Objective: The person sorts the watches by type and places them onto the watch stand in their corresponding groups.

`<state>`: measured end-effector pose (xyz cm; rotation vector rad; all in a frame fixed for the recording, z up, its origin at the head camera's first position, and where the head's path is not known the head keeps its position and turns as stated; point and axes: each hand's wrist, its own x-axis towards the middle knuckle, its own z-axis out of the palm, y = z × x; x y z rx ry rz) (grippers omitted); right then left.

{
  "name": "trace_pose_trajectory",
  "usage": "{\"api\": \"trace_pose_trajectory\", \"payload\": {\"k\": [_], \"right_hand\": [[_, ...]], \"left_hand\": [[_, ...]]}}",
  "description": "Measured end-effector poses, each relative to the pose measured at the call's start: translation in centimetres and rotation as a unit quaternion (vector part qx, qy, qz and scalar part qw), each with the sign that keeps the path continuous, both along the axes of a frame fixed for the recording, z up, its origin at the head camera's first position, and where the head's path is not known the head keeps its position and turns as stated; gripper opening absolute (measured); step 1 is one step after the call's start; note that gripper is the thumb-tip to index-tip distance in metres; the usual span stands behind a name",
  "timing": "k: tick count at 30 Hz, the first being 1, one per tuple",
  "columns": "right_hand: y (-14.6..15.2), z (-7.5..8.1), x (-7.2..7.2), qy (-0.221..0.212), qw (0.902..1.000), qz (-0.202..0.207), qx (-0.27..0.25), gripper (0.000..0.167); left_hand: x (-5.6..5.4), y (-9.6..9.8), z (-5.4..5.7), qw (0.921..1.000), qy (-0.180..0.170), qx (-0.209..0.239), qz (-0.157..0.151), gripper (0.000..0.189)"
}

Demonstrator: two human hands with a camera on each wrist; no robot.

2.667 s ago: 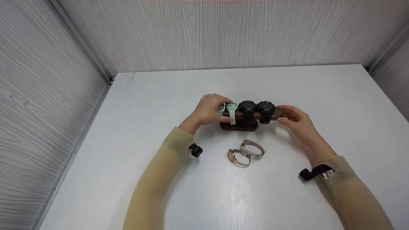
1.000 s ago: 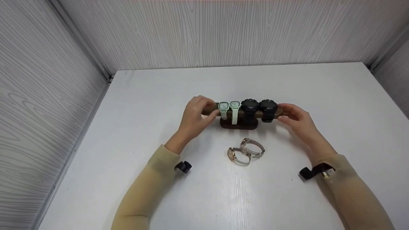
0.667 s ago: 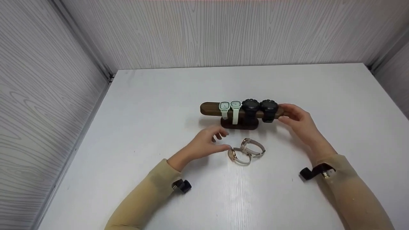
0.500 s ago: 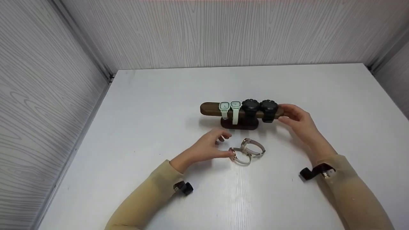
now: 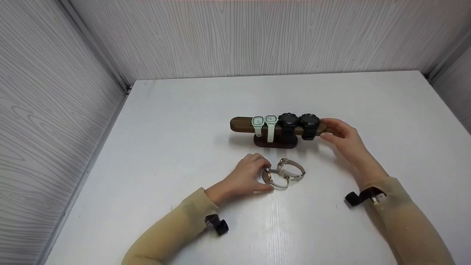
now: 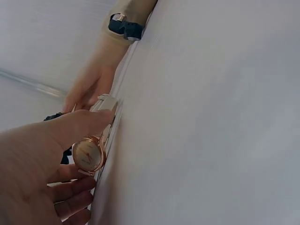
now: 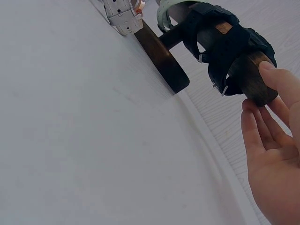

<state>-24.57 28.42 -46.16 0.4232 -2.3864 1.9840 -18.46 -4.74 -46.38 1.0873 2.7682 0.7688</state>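
Observation:
My left hand (image 5: 245,176) reaches around the rose-gold wristwatch (image 5: 267,176), thumb on the near side and fingers on the far side. In the left wrist view the watch's round dial (image 6: 87,155) shows between the thumb (image 6: 89,124) and the loosely bent fingers. A second watch with a pale strap (image 5: 292,169) lies against it on the table. My right hand (image 5: 342,134) pinches the right end of a dark wooden watch stand (image 5: 241,125). On the stand's bar sit two mint-green watches (image 5: 258,121) and two chunky black watches (image 5: 310,123).
The stand's dark base (image 5: 276,142) rests on the white table (image 5: 176,121), just behind the two loose watches. Grained white panels (image 5: 257,36) rise behind the table and at both sides. Each sleeve cuff carries a small black strap (image 5: 217,223).
My left hand let go of the stand's left side, where it had been at the green watches, and moved nearer to the loose rose-gold watch. The right hand stays at the stand's right end.

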Motion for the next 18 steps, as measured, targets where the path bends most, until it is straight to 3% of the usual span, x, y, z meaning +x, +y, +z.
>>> {"api": "trace_pose_trajectory", "payload": {"k": [3, 9, 15, 18], "right_hand": [[0.05, -0.03, -0.13, -0.001, 1.0, -0.001, 0.006, 0.044], [0.09, -0.1, -0.18, 0.0, 1.0, -0.002, 0.007, 0.044], [-0.01, -0.09, -0.07, 0.001, 0.9999, 0.004, -0.01, 0.044], [0.02, -0.16, -0.06, 0.004, 0.9999, 0.007, -0.012, 0.044]], "left_hand": [[0.03, 0.18, -0.08, 0.9999, 0.002, 0.01, 0.01, 0.05], [0.05, 0.48, -0.05, 0.9994, 0.005, 0.033, 0.0, 0.033], [-0.02, 0.35, 0.19, 0.9979, -0.029, 0.057, -0.003, 0.02], [-0.17, 0.13, 0.25, 0.9962, -0.039, 0.075, -0.021, 0.022]]}}
